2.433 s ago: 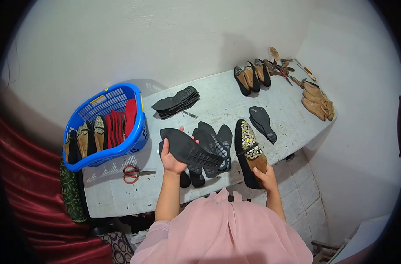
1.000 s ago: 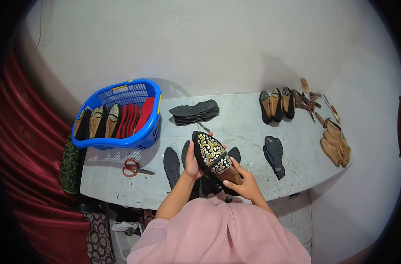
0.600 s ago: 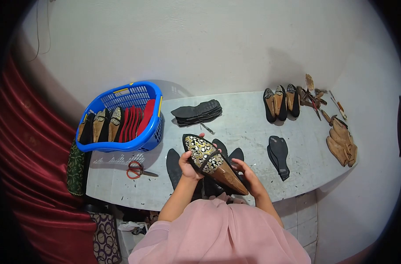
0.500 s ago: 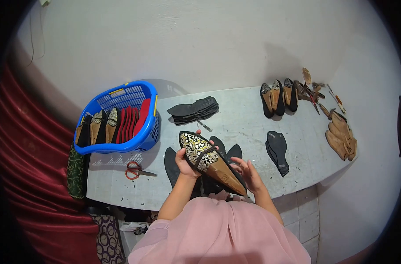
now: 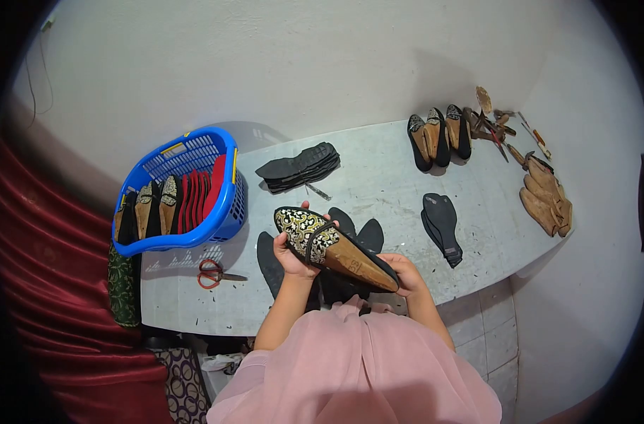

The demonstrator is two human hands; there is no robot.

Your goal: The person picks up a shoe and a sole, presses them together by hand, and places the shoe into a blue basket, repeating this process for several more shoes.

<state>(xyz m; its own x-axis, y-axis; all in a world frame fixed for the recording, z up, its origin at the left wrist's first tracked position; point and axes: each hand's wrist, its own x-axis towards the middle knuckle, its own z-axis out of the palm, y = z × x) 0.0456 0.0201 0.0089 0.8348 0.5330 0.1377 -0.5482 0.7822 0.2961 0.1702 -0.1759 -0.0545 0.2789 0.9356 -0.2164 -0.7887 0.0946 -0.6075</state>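
A black shoe [image 5: 327,244] with a gold-and-white patterned front, a dark strap and a wooden last inside is held slanting above the table. Around its toe half, from the left side, my left hand [image 5: 293,256] is closed, thumb on the near edge. My right hand [image 5: 404,274] grips the heel end at the lower right, its fingers partly hidden behind the shoe. Beneath the shoe, several black soles [image 5: 267,261] lie fanned out on the table, partly covered by it and my arms.
A blue basket [image 5: 187,237] with shoes and red pieces stands left, near red-handled scissors [image 5: 210,274]. A pile of black soles [image 5: 300,169] lies behind. Rightward are paired soles [image 5: 442,225], three lasted shoes [image 5: 438,141], hand tools [image 5: 495,134] and tan lasts [image 5: 546,201] by the table edge.
My right hand, apart from the shoe with loose fingers before, now holds its heel. The shoe has turned slightly flatter. The whole view has shifted a little.
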